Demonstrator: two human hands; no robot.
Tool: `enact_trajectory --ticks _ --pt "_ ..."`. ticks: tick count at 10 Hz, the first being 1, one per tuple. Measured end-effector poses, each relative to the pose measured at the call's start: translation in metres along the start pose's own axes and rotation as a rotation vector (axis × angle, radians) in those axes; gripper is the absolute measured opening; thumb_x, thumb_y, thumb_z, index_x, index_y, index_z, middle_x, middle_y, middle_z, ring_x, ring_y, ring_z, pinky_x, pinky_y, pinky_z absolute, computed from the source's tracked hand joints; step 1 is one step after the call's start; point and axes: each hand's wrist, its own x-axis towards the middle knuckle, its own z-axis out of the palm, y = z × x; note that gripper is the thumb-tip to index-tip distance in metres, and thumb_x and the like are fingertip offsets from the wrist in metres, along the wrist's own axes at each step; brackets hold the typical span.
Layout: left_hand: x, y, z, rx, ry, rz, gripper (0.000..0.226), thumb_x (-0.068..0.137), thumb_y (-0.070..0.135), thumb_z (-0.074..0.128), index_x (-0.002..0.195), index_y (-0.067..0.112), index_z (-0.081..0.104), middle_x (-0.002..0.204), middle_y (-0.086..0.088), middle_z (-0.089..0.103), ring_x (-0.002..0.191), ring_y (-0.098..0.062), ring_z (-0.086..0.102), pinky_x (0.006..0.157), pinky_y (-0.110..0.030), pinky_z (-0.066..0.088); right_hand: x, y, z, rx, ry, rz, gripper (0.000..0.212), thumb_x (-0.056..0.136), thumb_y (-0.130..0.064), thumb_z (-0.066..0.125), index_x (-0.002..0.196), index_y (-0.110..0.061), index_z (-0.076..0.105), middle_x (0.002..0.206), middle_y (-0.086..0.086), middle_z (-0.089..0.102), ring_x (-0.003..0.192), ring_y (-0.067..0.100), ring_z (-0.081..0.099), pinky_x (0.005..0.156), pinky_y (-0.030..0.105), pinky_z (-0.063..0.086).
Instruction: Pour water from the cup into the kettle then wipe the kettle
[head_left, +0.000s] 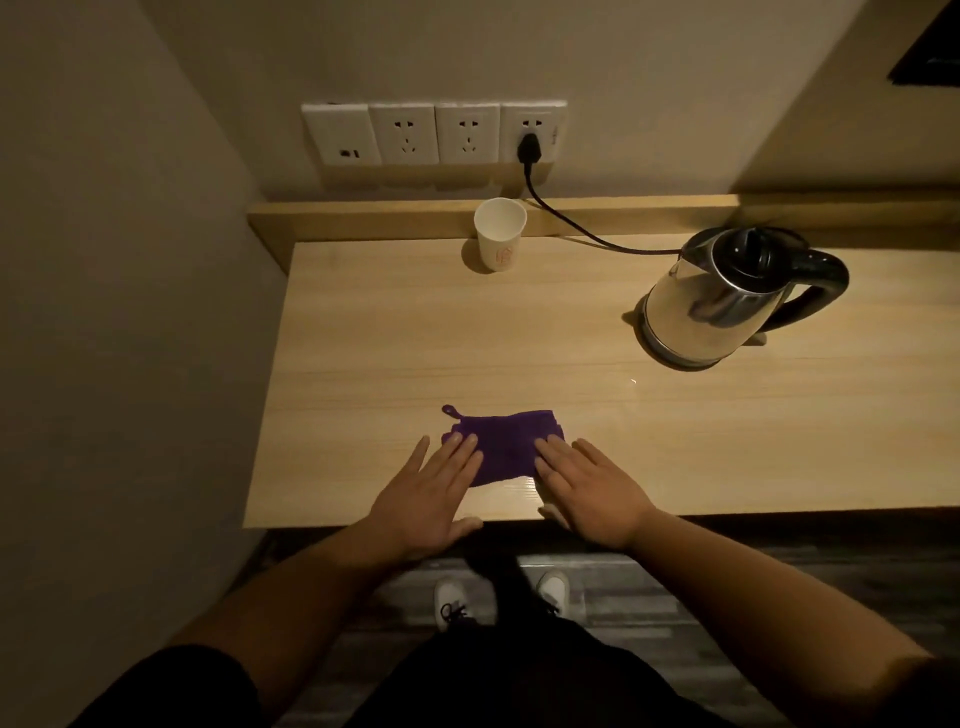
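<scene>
A white paper cup (499, 235) stands upright at the back of the wooden table (363, 338), near the wall. A steel kettle (722, 301) with a black lid and handle sits at the right, lid shut. A folded purple cloth (506, 441) lies near the table's front edge. My left hand (431, 493) rests flat with fingertips on the cloth's left side. My right hand (587, 488) lies flat with fingertips on its right side. Neither hand grips anything.
A row of wall sockets (434, 132) sits above the table's raised back ledge (597, 213). A black plug and cord (571, 223) run from the right socket to the kettle. A wall closes the left side. My shoes and the floor show below the table edge.
</scene>
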Motion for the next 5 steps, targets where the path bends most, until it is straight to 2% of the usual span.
enact_trajectory --ticks 1,2,3,4,5 --pt "-0.005 0.008 0.000 0.026 -0.048 -0.014 0.088 0.091 0.070 0.022 0.151 0.007 0.010 0.157 -0.012 -0.001 0.147 -0.027 -0.002 0.116 -0.054 -0.001 -0.008 -0.005 0.012 -0.045 -0.069 0.036 0.073 0.093 -0.056 0.031 0.140 -0.004 0.050 0.148 0.020 0.045 0.139 0.034 0.040 0.111 0.055 0.030" --pt "-0.004 0.014 0.000 0.033 -0.069 -0.056 0.087 0.091 0.070 0.018 0.152 0.008 0.006 0.158 -0.011 -0.005 0.144 -0.025 -0.012 0.115 -0.053 -0.009 -0.009 -0.012 0.008 -0.094 -0.062 0.030 0.078 0.097 -0.058 0.026 0.153 -0.003 0.020 0.160 0.021 0.010 0.148 0.031 0.003 0.115 0.055 0.003" --pt "-0.004 0.016 -0.013 0.024 -0.060 -0.088 0.080 0.095 0.064 0.019 0.153 0.011 0.005 0.159 -0.010 -0.007 0.146 -0.024 -0.013 0.115 -0.051 -0.011 -0.009 -0.014 -0.005 -0.064 -0.063 0.037 0.078 0.101 -0.057 0.027 0.156 -0.010 -0.003 0.162 0.013 -0.014 0.150 0.029 -0.012 0.117 0.051 -0.009" --pt "0.000 0.020 -0.039 -0.058 -0.026 -0.111 0.066 0.099 0.050 0.032 0.153 0.015 0.015 0.161 -0.006 0.009 0.147 -0.026 0.012 0.118 -0.046 0.006 -0.010 -0.012 -0.031 0.141 0.004 0.064 0.066 0.101 -0.045 0.041 0.156 -0.015 0.018 0.164 0.011 0.016 0.149 0.029 0.018 0.120 0.046 0.012" --pt "0.010 0.016 -0.063 -0.271 -0.034 -0.188 0.040 0.095 0.042 0.041 0.130 0.022 0.048 0.125 -0.007 0.059 0.105 -0.023 0.057 0.087 -0.039 0.046 -0.002 -0.004 -0.054 0.252 0.101 0.097 0.036 0.099 -0.037 0.045 0.130 -0.019 0.053 0.128 0.009 0.060 0.110 0.025 0.058 0.085 0.033 0.046"
